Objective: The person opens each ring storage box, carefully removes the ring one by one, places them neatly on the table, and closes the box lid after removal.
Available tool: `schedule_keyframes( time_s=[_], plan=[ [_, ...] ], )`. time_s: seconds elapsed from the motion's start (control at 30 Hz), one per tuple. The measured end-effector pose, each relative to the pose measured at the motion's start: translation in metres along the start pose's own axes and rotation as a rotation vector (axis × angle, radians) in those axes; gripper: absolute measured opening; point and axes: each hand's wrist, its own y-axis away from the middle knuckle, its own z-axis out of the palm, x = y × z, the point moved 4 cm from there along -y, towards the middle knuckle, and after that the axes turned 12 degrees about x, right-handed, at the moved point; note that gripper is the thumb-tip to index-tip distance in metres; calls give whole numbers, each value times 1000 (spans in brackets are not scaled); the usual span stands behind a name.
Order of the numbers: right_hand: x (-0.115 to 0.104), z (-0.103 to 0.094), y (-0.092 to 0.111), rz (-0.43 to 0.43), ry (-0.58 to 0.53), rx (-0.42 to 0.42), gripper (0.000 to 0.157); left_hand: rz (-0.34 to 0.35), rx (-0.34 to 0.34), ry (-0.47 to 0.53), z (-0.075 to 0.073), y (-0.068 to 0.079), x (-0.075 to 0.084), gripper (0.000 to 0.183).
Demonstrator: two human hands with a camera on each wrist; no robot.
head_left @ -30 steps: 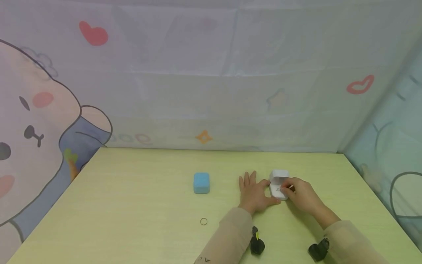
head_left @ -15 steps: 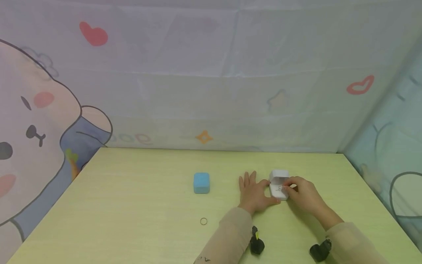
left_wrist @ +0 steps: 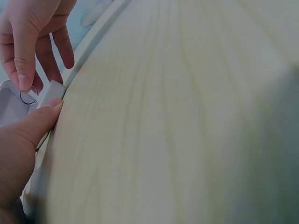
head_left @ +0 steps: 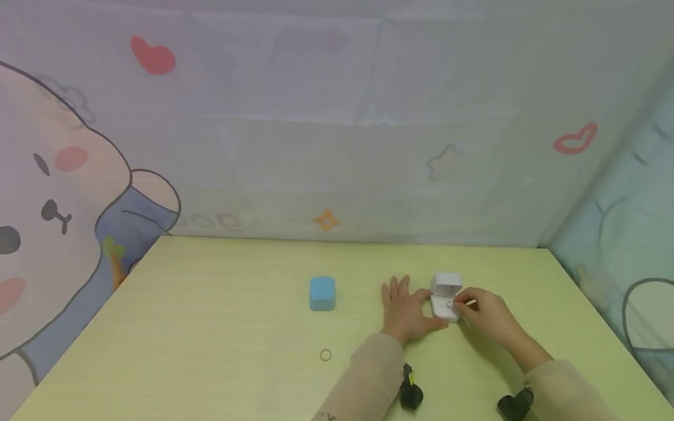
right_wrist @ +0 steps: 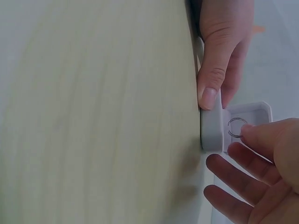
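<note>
A white ring box [head_left: 446, 282] stands on the table at right, lid raised, hinge side away from me. My left hand [head_left: 408, 313] holds it between thumb and index finger, the thumb at its front edge, the other fingers spread on the tabletop. My right hand [head_left: 487, 313] pinches a thin silver ring [left_wrist: 28, 103] between thumb and index finger. In the head view that ring overlaps the box's inside; in the right wrist view it shows against the lid, its remaining fingers loosely spread. Another ring [head_left: 325, 360] lies on the table to the left.
A closed light-blue box [head_left: 322, 294] stands left of the left hand, toward the back of the pale yellow table [head_left: 226, 327]. Black wrist devices [head_left: 411, 393] sit at both sleeves. A printed cloth [head_left: 295, 146] hangs behind the table's far edge.
My right hand has shifted slightly right and toward me, bringing the pinched ring along, and more of the ring shows. The left hand and the ring box stay in place.
</note>
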Motion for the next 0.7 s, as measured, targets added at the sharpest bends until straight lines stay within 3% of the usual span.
schedule_keyframes(
  time_s=[0.47, 0.7],
  plan=[
    [-8, -10, 5, -13, 32, -21, 11, 4, 17, -4, 3, -1, 0, 64],
    [-10, -13, 7, -15, 39, -33, 12, 8, 20, -9, -3, -1, 1, 63]
  ],
)
